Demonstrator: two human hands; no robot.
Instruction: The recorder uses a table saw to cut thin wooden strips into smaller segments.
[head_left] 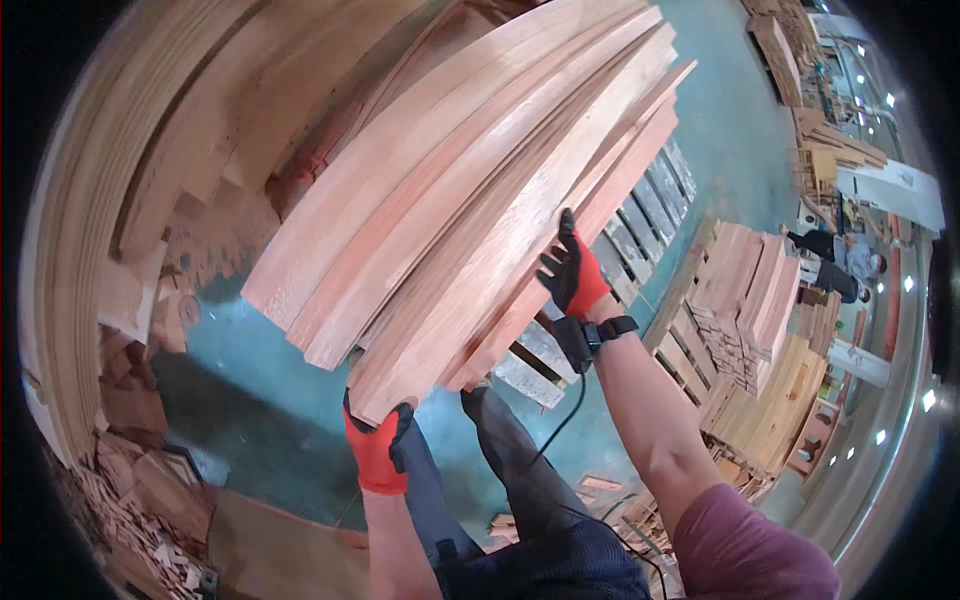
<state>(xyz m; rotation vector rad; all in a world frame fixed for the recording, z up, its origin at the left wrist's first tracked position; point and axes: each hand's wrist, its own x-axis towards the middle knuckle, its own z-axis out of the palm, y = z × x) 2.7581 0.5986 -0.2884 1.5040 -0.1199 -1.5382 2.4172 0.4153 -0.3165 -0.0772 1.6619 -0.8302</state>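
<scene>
A long wooden board (490, 235) lies tilted on top of a stack of similar pinkish planks (400, 180). My left hand (378, 450), in a red and black glove, is closed around the board's near end. Along the board's right side is my right hand (575, 275), gloved the same way. Its thumb and fingers are apart, and the fingertips reach the board's edge without wrapping round it. A black device on a strap (590, 338) sits on my right wrist, with a cable running down from it.
Under the planks stands a slatted pallet (635, 235) on the green floor (270, 370). Another plank stack (745, 290) is to the right. Large timber stacks (110, 150) line the left, with wood offcuts (150, 520) below. People (850, 260) are at the far right.
</scene>
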